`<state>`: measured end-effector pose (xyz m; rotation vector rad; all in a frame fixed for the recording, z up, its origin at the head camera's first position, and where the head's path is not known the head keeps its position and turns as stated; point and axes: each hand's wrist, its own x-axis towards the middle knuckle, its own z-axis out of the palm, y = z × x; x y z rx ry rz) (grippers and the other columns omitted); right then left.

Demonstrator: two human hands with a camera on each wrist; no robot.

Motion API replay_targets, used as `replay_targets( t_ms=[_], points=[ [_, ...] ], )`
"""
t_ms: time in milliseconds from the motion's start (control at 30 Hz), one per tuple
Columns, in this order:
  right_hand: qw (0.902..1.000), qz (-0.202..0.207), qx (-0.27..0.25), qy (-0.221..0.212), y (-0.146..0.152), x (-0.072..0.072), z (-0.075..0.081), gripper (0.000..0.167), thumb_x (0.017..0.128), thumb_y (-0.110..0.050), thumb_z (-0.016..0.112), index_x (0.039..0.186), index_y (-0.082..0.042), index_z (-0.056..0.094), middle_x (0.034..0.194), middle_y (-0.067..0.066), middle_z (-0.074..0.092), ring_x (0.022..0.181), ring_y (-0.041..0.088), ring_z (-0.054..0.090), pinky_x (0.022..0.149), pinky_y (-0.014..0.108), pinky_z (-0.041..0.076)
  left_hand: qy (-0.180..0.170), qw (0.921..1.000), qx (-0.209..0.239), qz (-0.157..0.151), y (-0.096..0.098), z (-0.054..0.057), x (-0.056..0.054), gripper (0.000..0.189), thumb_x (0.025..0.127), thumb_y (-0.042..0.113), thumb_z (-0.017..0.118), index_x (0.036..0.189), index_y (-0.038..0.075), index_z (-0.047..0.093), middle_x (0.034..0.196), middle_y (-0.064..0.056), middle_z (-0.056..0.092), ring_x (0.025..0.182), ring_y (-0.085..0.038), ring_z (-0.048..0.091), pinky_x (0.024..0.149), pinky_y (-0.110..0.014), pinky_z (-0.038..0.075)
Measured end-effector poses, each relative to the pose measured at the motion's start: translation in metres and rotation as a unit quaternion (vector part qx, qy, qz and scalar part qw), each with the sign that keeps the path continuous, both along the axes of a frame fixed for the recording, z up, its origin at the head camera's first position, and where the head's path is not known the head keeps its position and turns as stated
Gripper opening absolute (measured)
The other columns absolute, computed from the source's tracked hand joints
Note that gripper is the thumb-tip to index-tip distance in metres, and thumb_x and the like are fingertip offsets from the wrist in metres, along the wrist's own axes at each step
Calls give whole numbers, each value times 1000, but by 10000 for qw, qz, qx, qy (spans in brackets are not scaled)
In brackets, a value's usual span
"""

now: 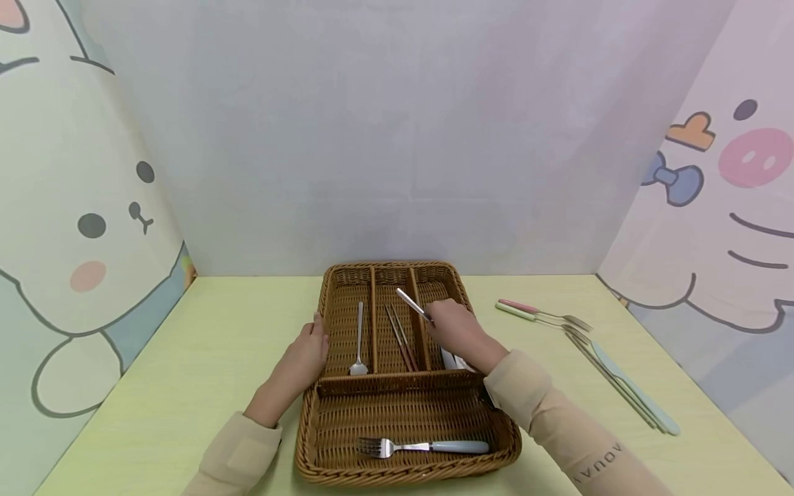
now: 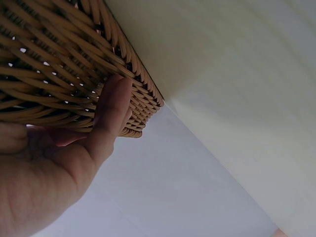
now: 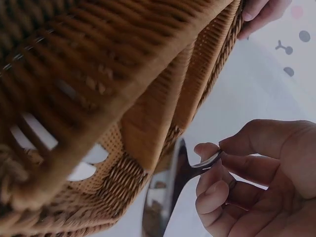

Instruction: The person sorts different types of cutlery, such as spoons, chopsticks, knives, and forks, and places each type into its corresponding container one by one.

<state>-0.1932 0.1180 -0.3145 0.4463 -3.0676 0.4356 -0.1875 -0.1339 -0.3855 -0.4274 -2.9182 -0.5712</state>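
A brown wicker cutlery basket (image 1: 409, 477) lies before me. Along its left side rests my left hand (image 1: 302, 358), fingers against the outer wall (image 2: 54, 64) and part of the hand over the rim. My right hand (image 1: 457, 331) is above the back right compartment. It pinches a silver spoon (image 3: 170, 192) by the neck, with the handle (image 1: 412, 302) pointing up and left. Another spoon (image 1: 359, 344) lies in the left compartment and a pair of chopsticks (image 1: 400, 337) in the middle one. White-handled cutlery (image 1: 449, 359) in the right compartment is partly hidden by my hand.
A grey-handled fork (image 1: 434, 446) lies in the front compartment. To the basket's right, the table holds a pink-handled fork (image 1: 520, 306), a green-handled fork (image 1: 515, 311), a pale green knife (image 1: 645, 399) and thin metal sticks (image 1: 614, 382). A pale wall (image 1: 384, 138) rises behind.
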Motion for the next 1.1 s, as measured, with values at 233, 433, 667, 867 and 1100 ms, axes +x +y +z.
replay_targets(
  t_ms=[233,433,667,867,1100],
  points=[
    [9992,385,-73,-97,-17,-2,2,14,87,0,52,80,-1,65,56,4,51,45,12,38,42,23,30,-14,10000,-22,18,0,-1,0,51,97,10,38,136,-19,22,115,-34,49,53,-15,50,44,-24,38],
    [9983,562,-121,-6,-30,-5,-1,17,89,-1,50,79,-1,65,54,3,48,43,10,37,40,22,29,-44,10000,-18,60,0,-1,-1,51,97,11,38,136,-18,23,118,-34,48,52,-16,51,44,-24,40],
    [9974,662,-294,-51,-43,-9,1,16,90,-3,51,83,-2,65,58,4,55,43,10,42,39,21,32,-75,9999,-23,65,0,-2,-1,51,97,11,38,136,-18,22,118,-35,48,53,-16,51,44,-25,40],
    [9937,748,-765,-327,-56,-17,2,16,91,-3,50,89,1,66,64,7,58,45,11,40,40,20,32,-53,10000,-44,72,0,-1,-1,51,97,11,38,136,-18,23,117,-34,48,54,-18,53,44,-25,41],
    [9880,706,-1251,-567,-70,-27,-3,17,92,-4,49,94,0,66,74,10,63,46,11,40,42,21,32,9,10000,-10,88,0,-1,-2,51,96,10,39,136,-18,24,116,-34,49,57,-20,55,46,-26,43]
  ],
)
